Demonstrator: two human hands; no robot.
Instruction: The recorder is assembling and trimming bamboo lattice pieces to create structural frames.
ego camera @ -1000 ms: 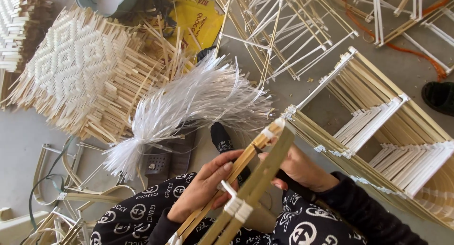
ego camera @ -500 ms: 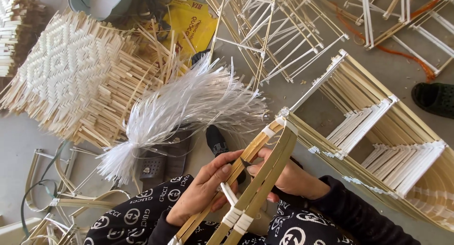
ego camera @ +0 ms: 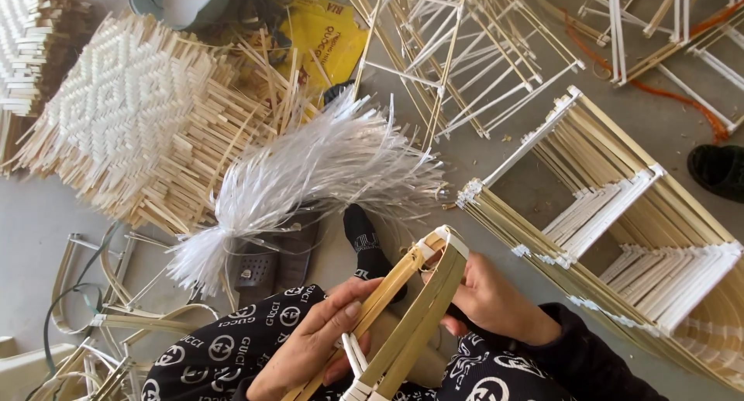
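Observation:
A bent bamboo frame (ego camera: 411, 308) of flat strips, bound with white plastic strip at its top end and near the bottom, rests over my lap. My left hand (ego camera: 318, 343) grips its left strip from the side, thumb on top. My right hand (ego camera: 492, 300) holds the right side of the same frame just below the bound tip. A tied bundle of white plastic strips (ego camera: 310, 180) lies on the floor just beyond my knees.
A stack of woven bamboo mats (ego camera: 132, 114) lies at the left. Stacked bound bamboo frames (ego camera: 620, 223) stand at the right, open stick frames (ego camera: 465, 60) at the back. Loose bent strips (ego camera: 101, 323) and a grey sandal (ego camera: 271, 261) lie lower left. A black shoe (ego camera: 717, 172) is at the right edge.
The view has shifted slightly. Both hands keep hold of the bamboo frame, with only small movement of the fingers along it.

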